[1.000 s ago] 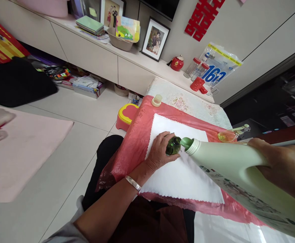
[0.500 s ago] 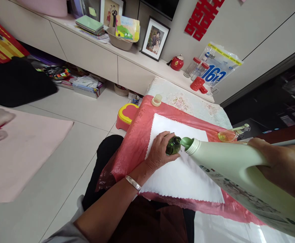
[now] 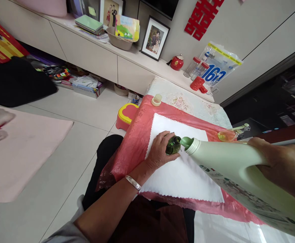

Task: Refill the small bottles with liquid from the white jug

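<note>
A smooth matt plastic jug [image 3: 240, 175] meets a glossy green bottle [image 3: 173, 145] over white cloth [image 3: 180, 175] and shiny pink sheeting [image 3: 134, 141].

A pale green jug [image 3: 238, 175] with a patterned label, a dark green bottle [image 3: 173, 145], a white scallop-edged cloth [image 3: 180, 175] and a glossy red cover [image 3: 137, 135] are seen.

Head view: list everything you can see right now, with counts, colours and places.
Jug: 1, pale green, tilted, spout at the small bottle.
Small bottle: 1, dark green, on the white cloth.
White cloth: 1, on the red sheet.
Red sheet: 1, over the table.
Cap: 1, cream, far edge of the sheet.
Pump top: 1, clear yellow, right of the cloth.
Stool: 1, red and yellow, on the floor.
Photo frame: 1, black, on the shelf.
Jars: 2, clear with red lids, on the shelf.
Left hand: around the small bottle.
Right hand: on the jug's handle.
</note>
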Demonstrator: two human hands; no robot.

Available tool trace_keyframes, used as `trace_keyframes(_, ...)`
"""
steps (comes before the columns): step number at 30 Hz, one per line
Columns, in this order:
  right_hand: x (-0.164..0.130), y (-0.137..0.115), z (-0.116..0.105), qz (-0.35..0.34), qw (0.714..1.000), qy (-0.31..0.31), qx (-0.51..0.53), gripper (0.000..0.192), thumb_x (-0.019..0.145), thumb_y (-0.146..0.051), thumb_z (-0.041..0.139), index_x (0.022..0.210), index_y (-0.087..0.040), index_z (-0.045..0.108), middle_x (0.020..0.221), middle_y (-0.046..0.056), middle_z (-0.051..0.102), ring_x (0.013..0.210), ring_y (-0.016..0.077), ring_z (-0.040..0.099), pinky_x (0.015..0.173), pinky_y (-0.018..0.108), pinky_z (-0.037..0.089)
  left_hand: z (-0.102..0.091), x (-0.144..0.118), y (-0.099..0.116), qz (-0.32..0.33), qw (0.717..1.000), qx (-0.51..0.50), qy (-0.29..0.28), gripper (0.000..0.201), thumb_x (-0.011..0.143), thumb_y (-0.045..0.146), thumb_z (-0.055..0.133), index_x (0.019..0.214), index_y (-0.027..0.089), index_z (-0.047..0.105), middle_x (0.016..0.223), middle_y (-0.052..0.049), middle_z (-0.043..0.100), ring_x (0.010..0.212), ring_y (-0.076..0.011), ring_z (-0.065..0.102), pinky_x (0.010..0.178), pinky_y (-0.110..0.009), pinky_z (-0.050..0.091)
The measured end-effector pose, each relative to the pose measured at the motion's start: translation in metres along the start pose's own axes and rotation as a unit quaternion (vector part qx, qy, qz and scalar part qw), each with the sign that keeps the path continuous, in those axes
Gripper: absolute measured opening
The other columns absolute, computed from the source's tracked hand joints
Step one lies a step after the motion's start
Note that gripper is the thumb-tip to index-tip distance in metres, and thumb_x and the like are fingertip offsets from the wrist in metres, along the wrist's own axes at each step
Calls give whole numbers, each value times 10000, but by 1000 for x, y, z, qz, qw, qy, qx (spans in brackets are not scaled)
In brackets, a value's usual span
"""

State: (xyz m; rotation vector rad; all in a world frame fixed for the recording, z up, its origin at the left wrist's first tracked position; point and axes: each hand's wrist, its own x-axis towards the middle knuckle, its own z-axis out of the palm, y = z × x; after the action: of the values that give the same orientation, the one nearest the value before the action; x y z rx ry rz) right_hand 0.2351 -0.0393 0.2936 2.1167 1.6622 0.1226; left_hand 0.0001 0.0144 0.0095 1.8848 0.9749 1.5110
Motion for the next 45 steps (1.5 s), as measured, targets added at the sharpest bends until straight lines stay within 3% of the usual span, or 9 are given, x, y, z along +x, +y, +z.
trace_keyframes(3, -1, -11, -7, 22, 998, -47, -25, 358, 781, -280, 552, 1106, -378, 670, 891, 42, 706, 732, 260, 679, 642, 370, 453, 1, 0, -1, 5, 1000, -2, 5, 797, 743, 395, 844, 1417, 241, 446, 1369, -157, 535, 1295, -344, 552, 1113, -549, 472)
trace_keyframes(11, -2, -7, -5, 27, 997, -48, -55, 351, 775, -339, 560, 1108, -410, 647, 878, 16, 698, 700, 246, 660, 624, 369, 442, 1, -1, -2, 16, 1000, 3, 10, 792, 757, 393, 833, 1425, 233, 439, 1372, -165, 536, 1292, -345, 551, 1109, -550, 475)
trace_keyframes(16, -5, -19, -14, 13, 997, -49, -54, 345, 792, -316, 558, 1119, -375, 653, 897, 41, 697, 736, 251, 669, 665, 374, 460, 1, -1, -2, 10, 1000, 3, 8, 790, 748, 399, 835, 1418, 234, 450, 1369, -160, 541, 1293, -342, 553, 1113, -546, 473)
trace_keyframes(21, -7, -25, -20, 42, 994, -77, -58, 293, 818, -297, 512, 1068, -350, 655, 889, 43, 693, 714, 241, 654, 628, 364, 427, 1, 0, -1, 0, 1000, 0, 1, 791, 743, 398, 836, 1418, 247, 452, 1378, -155, 538, 1294, -342, 556, 1115, -551, 471)
trace_keyframes(45, -6, -20, -15, 2, 996, -53, -70, 278, 786, -309, 535, 1043, -338, 636, 811, 20, 668, 675, 219, 639, 610, 342, 422, 1, 0, -2, 17, 1000, 7, 13, 787, 751, 391, 834, 1417, 239, 443, 1364, -158, 540, 1283, -345, 562, 1105, -547, 483)
